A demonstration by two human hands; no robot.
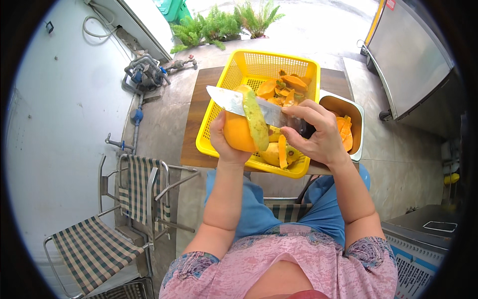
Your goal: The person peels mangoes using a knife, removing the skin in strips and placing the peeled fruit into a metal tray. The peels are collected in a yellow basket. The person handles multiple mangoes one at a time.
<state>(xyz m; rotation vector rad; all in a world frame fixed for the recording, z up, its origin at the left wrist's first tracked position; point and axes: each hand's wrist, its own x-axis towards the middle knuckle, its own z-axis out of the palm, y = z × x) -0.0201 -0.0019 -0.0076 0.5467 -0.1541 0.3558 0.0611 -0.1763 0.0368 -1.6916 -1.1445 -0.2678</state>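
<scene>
A large orange-fleshed papaya, partly peeled, is gripped in my left hand above the yellow basket. My right hand is closed around the dark handle of a wide knife. The blade lies across the papaya, its tip pointing left, and passes behind a strip of yellow-green peel that hangs down the fruit's right side. In the yellow plastic basket below are orange peelings at the far end and a yellow papaya at the near end.
A wooden table carries the basket and a metal pan of orange pieces. Folding chairs with checked cloth stand at left, below wall pipes. A metal cabinet on wheels is at far right. Ferns grow beyond.
</scene>
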